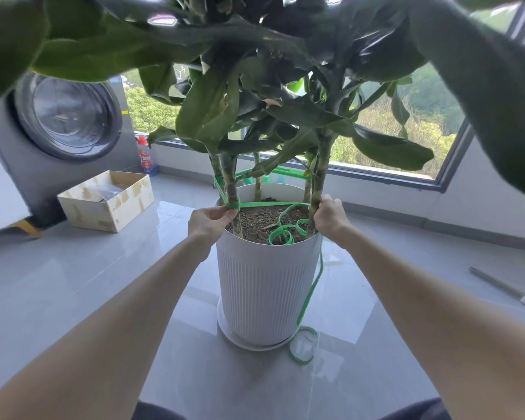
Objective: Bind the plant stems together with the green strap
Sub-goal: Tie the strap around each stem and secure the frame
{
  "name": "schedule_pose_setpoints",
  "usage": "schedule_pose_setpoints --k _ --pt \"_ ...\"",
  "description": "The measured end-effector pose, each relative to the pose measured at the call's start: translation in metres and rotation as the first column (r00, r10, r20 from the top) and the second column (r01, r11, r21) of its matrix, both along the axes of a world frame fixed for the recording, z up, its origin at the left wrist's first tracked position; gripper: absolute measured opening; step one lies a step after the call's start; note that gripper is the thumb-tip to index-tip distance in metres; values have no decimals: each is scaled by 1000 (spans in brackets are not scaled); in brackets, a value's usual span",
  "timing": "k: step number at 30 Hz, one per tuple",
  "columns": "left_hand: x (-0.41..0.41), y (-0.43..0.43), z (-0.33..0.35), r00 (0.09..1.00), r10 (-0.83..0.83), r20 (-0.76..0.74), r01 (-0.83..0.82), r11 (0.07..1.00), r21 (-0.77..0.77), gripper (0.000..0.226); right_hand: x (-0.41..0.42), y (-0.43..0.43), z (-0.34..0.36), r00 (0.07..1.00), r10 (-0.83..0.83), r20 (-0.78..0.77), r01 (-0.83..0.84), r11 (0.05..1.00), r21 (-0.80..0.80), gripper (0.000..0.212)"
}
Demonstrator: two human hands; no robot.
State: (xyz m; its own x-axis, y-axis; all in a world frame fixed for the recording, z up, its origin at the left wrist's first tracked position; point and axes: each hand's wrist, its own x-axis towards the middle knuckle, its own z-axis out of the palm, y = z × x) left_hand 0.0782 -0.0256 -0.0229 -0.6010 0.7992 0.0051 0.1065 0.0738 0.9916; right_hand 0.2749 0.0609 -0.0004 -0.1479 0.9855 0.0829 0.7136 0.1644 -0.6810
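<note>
Green strap [264,204] pinched by left hand [208,221] fingers, right hand [329,218] gripping stem [319,177], leaves [206,110] crowding overhead, box [131,204] nearby

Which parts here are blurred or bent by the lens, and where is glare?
Head view: the top leaves are blurred against the bright window; the lens curves its frame; floor tiles show glare; left hand, right hand, green strap and pot are sharp.

Space lies open between the 2 front stems [231,189] above the soil [256,218]; green strap [281,234] loops clutter it, leaves [212,107] crowd overhead.
</note>
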Motion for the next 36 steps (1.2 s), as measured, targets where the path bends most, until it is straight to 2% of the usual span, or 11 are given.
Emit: schedule_pose_setpoints --k 4,7,9,14,20,25,30,33,36 --pt "-1 0 1 1000 -2 -7 2 1000 -2 33 7 3 0 997 59 42 -62 996 60 26" --pt "-1 -1 1 1000 -1 -6 1 1000 -2 33 18 4 -2 985 102 137 -114 990 82 33" --pt "0 0 1 1000 3 2 -3 1000 3 33 25 5 -2 985 128 119 -138 987 80 38" --pt "2 -2 1 1000 12 19 -12 1000 10 33 28 6 1 986 168 -7 -167 984 57 34" --pt "4 -2 2 999 26 33 -27 1000 12 33 30 2 -4 991 131 -22 -129 987 98 33" --pt "4 -2 2 999 28 29 -29 999 17 32 29 7 -9 996 93 15 -95 982 163 29" --pt "4 -2 2 999 30 28 -30 999 15 32 28 10 -9 981 94 168 -135 959 249 35" --pt "4 -1 1 999 33 31 -33 999 10 32 31 12 -9 993 97 65 -111 955 275 28" --pt "3 -1 0 999 31 44 -32 999 13 33 35 15 -7 997 78 -20 -70 958 278 30"
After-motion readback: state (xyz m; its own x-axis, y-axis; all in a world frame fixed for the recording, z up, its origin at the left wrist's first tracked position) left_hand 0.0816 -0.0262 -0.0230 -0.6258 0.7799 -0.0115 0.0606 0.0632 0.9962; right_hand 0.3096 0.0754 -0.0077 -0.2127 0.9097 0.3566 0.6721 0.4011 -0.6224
